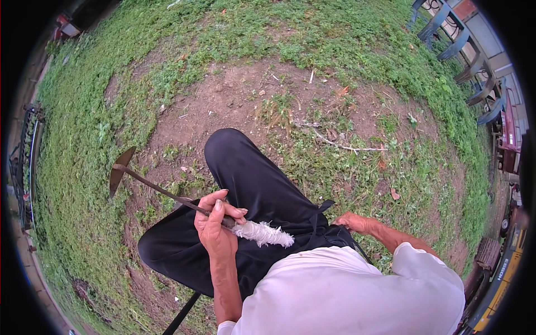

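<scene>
My left hand (219,237) is closed around a small hand hoe (167,193), where its thin rusty shaft meets the handle. White fibrous wrapping (262,233) covers the handle, which points toward my waist. At the other end the broad rusty blade (118,172) hangs over the weeds, left of my knees. By my right hip, my right hand (355,222) has its fingers curled in at the black cloth and straps; what they grip is partly hidden. My legs in black trousers (251,173) are bent beneath the hoe.
Bare soil (234,95) lies ahead of my knees, with low green weeds (72,167) around it. A dry twig (340,144) rests ahead to the right. Blue-grey curved metal bars (458,44) stand at the far right, with yellow machinery (505,273) at the near right edge.
</scene>
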Available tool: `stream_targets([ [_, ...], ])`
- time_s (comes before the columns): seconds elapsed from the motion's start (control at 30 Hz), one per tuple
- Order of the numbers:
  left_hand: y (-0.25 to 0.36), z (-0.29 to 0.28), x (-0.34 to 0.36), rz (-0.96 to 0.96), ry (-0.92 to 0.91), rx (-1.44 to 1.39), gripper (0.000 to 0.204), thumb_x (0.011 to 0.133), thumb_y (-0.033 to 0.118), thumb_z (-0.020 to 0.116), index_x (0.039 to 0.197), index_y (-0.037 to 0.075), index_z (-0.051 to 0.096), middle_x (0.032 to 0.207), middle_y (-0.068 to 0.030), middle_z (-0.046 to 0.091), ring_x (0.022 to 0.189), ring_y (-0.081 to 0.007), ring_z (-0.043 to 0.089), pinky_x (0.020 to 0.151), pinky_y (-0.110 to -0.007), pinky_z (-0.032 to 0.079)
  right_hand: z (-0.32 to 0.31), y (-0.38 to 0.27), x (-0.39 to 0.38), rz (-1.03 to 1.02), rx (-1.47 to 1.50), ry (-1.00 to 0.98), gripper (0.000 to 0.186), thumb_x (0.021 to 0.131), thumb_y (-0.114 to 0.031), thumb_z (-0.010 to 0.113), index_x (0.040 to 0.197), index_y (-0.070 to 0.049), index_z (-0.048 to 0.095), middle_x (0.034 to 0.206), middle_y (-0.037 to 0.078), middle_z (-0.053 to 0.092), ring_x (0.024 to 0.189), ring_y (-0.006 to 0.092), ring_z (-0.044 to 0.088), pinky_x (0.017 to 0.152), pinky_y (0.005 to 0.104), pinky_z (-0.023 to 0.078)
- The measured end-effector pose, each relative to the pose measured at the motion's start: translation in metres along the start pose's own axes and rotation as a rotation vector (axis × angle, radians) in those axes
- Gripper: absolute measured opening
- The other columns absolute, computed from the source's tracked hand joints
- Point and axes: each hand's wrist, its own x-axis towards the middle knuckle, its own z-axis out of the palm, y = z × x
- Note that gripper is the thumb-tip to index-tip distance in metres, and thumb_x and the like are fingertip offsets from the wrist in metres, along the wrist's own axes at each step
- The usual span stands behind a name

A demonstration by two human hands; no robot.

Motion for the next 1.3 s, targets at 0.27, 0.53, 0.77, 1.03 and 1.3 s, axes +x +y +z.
stream_targets([
  [0.27,0.004,-0.003,-0.001,0.046,-0.026,-0.007,0.022,0.094,0.009,0.052,0.110,-0.005,0.059,0.066,-0.0115,0.062,0.055,-0.0173,0.058,0.070,-0.037,0.057,0.047,0.005,-0.005,0.266,0.922,0.186,0.035,0.093,-0.035,0.063,0.106,-0.003,0.069,0.103,0.008,0.071,0.084,0.0188,0.068,0.084,0.0312,0.055],
  [0.53,0.001,-0.001,-0.005,0.042,-0.055,0.002,0.024,0.096,0.011,0.051,0.112,-0.004,0.059,0.065,-0.0087,0.059,0.055,-0.0166,0.057,0.067,-0.034,0.055,0.055,0.016,-0.021,0.348,0.927,0.143,0.040,0.090,-0.043,0.064,0.106,-0.007,0.070,0.101,0.009,0.072,0.083,0.0199,0.067,0.080,0.0358,0.055],
  [0.77,-0.002,-0.006,-0.008,0.031,-0.049,0.005,0.023,0.096,0.011,0.051,0.111,-0.004,0.059,0.064,-0.0092,0.058,0.054,-0.0171,0.057,0.065,-0.034,0.056,0.061,0.029,-0.037,0.327,0.744,0.141,0.040,0.090,-0.043,0.064,0.106,-0.006,0.070,0.100,0.009,0.072,0.082,0.0199,0.067,0.080,0.0356,0.055],
  [1.03,0.002,-0.016,-0.008,0.047,-0.043,-0.008,0.025,0.096,0.010,0.051,0.114,-0.005,0.059,0.065,-0.0090,0.058,0.053,-0.0163,0.055,0.067,-0.035,0.056,0.075,0.048,-0.052,0.317,0.538,0.098,0.040,0.090,-0.042,0.065,0.105,-0.006,0.069,0.099,0.009,0.072,0.082,0.0199,0.067,0.079,0.0355,0.055],
  [1.3,0.010,-0.025,-0.013,0.090,-0.021,-0.009,0.025,0.097,0.010,0.050,0.115,-0.005,0.059,0.065,-0.0093,0.057,0.053,-0.0159,0.054,0.066,-0.034,0.054,0.065,0.049,-0.050,0.234,0.306,0.067,0.039,0.089,-0.041,0.065,0.105,-0.005,0.069,0.099,0.009,0.072,0.081,0.0199,0.066,0.079,0.0354,0.055],
])
